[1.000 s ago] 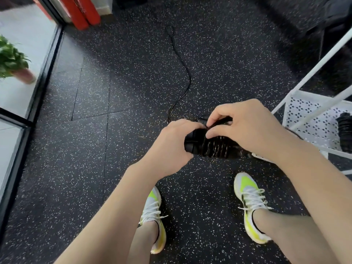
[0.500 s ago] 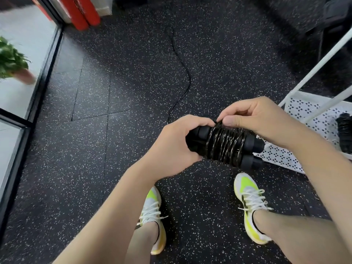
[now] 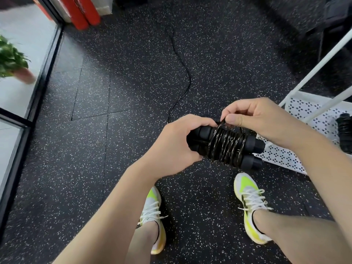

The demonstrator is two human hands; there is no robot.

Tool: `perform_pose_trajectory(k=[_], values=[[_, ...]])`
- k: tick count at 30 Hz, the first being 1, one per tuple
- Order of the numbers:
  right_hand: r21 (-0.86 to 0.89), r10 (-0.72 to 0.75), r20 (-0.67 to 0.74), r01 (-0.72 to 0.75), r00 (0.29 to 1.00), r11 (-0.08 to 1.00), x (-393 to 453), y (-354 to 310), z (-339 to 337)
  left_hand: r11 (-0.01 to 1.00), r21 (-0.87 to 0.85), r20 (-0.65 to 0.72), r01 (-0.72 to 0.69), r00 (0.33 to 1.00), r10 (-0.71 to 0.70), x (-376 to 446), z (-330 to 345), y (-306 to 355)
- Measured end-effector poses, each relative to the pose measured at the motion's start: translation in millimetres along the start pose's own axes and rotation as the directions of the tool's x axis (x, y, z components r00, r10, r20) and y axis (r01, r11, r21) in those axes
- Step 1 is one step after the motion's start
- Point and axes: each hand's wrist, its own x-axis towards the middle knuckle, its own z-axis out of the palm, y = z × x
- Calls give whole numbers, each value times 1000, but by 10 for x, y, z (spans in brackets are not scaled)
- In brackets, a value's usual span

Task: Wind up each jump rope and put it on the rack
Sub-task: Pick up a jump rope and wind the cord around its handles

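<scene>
The left hand (image 3: 175,143) is clenched around one end of a black jump rope (image 3: 226,147), whose two foam handles lie side by side and are bound together by many turns of glossy black cord. The bundle is held in the air above the speckled black rubber floor (image 3: 118,103), tilted so that the free handle ends point down toward the white rack (image 3: 297,149). The right hand (image 3: 264,121) sits at the top of the bundle, on the rack side, with thumb and forefinger pinched on the cord where it meets the coils. From behind the hands, on the side away from the rack, a loose length of black cord (image 3: 182,73) runs in a wavy line across the floor toward the far wall. The rack's perforated white shelf lies just beside the bundle, partly hidden by the right forearm, with slanted white tubes rising over it. On that shelf, at the far edge of the view, rests another wound black rope (image 3: 344,130). Below the bundle, on the floor, stand two white and neon-yellow sneakers (image 3: 249,204), feet apart. Well away from the rack, past a dark glass frame, a green potted plant (image 3: 13,61) shows, and red cylinders (image 3: 83,12) lean in the far corner.
</scene>
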Motion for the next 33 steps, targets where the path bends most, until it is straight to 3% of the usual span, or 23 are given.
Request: perform_pose_trajectory(k=[3,6,10,17,22,26,33], values=[[165,8,53,-16,999,986,21,-6,49,998,-43,-11,34,999,-35,3,-5,22],[367,115,-17,-101,993,925,76,140,226,982,-159,-43,97,994,-105,26,-14,27],[359,166,-106,-118,980,926,130,333,514,935,-334,-125,120,977,-170,64,4,51],[375,242,-145,-173,960,911,178,169,802,898,-394,-250,194,918,-308,105,69,-53],[181,166,-144,-139,976,974,123,55,804,923,-340,-291,183,912,-288,97,21,-91],[50,158,-112,-154,981,987,119,22,836,938,-263,-384,227,867,-318,109,10,-146],[125,202,-64,-193,977,973,112,-64,829,950,113,-493,291,847,-201,102,125,-82]])
